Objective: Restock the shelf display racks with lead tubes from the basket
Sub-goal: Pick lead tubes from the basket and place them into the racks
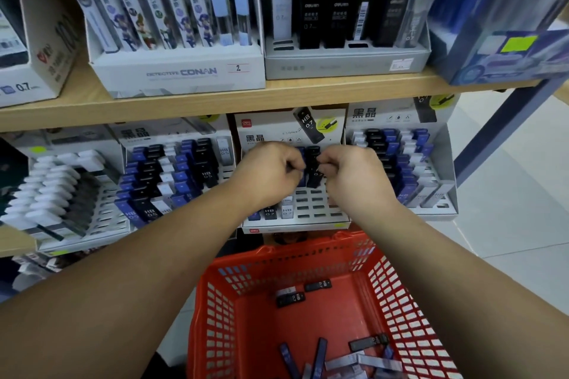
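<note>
A wooden shelf board point(184, 108) is seen above the grip. On it, up and to the left, a white Detective Conan box point(178, 71) is set; a grey box point(345, 63) of black packs is placed just beside it. Far right, a blue-grey post point(492, 138) is stood on pale tiled floor point(508, 224).

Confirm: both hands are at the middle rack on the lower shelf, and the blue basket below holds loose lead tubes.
The basket is red, not blue; the head view shows it. The rest stands: left hand and right hand are at the middle rack on the lower shelf, and loose lead tubes lie in the basket.
</note>
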`<state>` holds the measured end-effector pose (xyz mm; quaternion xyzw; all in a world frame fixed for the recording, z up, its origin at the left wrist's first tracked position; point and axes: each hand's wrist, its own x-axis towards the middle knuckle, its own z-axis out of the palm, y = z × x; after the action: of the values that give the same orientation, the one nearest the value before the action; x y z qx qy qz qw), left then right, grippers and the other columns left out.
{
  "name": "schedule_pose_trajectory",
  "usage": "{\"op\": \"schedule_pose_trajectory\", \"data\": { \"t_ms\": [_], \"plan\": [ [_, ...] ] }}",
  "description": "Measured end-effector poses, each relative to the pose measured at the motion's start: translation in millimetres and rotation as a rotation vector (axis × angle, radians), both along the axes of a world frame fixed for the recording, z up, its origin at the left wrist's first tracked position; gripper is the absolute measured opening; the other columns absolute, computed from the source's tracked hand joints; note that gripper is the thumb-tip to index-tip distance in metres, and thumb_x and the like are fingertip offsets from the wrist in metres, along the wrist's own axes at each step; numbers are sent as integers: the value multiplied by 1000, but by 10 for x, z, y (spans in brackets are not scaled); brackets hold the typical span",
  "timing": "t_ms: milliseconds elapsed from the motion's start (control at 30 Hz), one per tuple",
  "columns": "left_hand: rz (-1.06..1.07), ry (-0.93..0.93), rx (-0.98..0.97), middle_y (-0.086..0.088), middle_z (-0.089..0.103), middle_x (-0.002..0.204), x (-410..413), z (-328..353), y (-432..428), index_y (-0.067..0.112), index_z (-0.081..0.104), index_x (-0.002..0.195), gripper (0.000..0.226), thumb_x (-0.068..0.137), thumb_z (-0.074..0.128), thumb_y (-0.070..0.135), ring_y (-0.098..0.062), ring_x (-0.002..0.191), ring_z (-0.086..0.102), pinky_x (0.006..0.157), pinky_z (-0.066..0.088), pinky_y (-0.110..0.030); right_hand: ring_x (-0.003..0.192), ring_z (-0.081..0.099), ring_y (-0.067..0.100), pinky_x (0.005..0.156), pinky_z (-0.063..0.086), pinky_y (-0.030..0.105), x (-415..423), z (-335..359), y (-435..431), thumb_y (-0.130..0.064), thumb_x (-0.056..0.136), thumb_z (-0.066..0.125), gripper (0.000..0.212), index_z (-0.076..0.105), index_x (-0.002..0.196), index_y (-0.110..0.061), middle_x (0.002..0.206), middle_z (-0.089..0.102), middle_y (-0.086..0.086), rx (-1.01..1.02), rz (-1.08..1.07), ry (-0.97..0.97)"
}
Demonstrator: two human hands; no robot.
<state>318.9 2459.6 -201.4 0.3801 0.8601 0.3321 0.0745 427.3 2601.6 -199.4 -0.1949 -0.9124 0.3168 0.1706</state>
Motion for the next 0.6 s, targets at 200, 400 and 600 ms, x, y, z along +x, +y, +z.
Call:
{"op": "schedule_pose_trajectory", "data": {
  "t_ms": [200,400,600],
  "plan": [
    [11,-5,56,10,72,96,-59,-75,-13,22,80,97,13,87,73,17,-12,89,68,84,59,-33,87,69,33,72,58,45,-20,-15,-11,3,92,58,26,76,105,-12,96,75,10,134,9,37],
    [14,12,82,14,69,97,-81,-136,-32,25,80,97,13,88,74,19,-7,88,63,81,54,-25,96,71,30,75,58,44,-16,-32,-17,5,92,54,35,74,113,-15,103,77,7,141,-35,60],
    [31,11,81,18,66,94,-74,-156,-14,31,78,94,10,88,74,24,-3,76,56,72,49,-24,90,68,30,68,53,37,-50,31,-80,1,93,57,31,74,111,-18,98,75,3,131,-35,-18]
  ]
}}
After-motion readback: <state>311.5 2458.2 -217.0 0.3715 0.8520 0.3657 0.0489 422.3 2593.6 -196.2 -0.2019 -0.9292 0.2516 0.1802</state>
